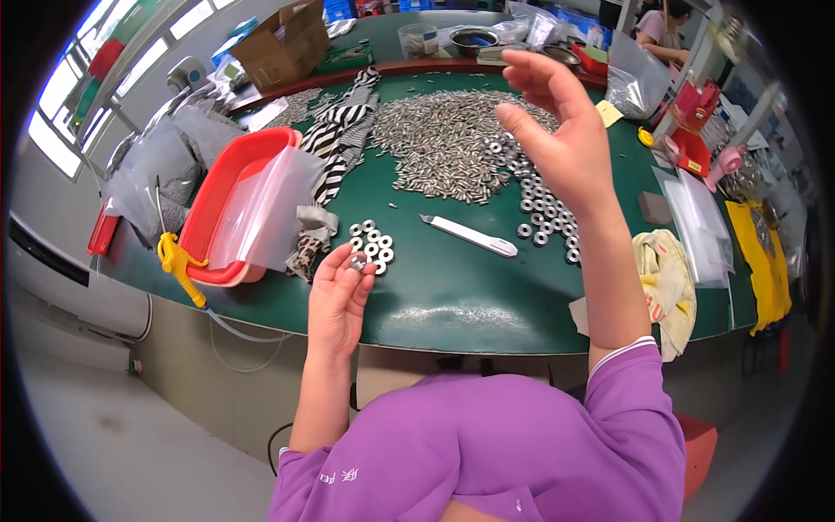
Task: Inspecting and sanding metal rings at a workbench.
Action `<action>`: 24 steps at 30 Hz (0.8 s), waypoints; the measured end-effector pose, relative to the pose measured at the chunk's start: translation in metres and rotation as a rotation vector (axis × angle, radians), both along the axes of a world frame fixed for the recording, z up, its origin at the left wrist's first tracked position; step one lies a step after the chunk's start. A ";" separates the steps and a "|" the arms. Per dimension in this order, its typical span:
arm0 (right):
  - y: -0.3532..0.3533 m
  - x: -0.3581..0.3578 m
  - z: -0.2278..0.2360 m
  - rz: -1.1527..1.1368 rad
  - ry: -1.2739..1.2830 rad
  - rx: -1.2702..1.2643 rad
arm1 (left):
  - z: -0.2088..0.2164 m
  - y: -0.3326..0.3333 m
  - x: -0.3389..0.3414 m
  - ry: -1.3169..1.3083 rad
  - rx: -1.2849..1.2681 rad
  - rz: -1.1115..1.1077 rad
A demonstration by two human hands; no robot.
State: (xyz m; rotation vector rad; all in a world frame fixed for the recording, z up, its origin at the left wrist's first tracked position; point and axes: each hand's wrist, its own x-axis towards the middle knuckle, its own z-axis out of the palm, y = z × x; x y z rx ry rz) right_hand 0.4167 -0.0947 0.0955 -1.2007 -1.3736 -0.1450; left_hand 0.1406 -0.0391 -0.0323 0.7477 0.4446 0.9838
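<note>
My left hand (341, 283) pinches a small metal ring (357, 261) between thumb and fingers, just beside a small cluster of metal rings (372, 247) on the green table. My right hand (561, 130) is raised over the right side, fingers apart, with nothing seen in it. Below and behind it lie more metal rings (541, 209), partly hidden by my forearm. A large heap of short metal pins (444, 143) spreads across the middle of the table. Between the two ring groups rests a white utility knife (470, 236).
On the left stand a red bin (207, 200) with a plastic bag over its edge and a yellow air gun (180, 268). Striped cloth (335, 148) lies beside the pins. A pale glove (665, 287) hangs at the table's right edge. Another person (663, 39) sits far right.
</note>
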 end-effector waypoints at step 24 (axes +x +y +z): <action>-0.136 0.209 -0.085 -1.078 -0.110 -1.126 | -0.004 -0.022 0.025 0.012 -0.009 -0.111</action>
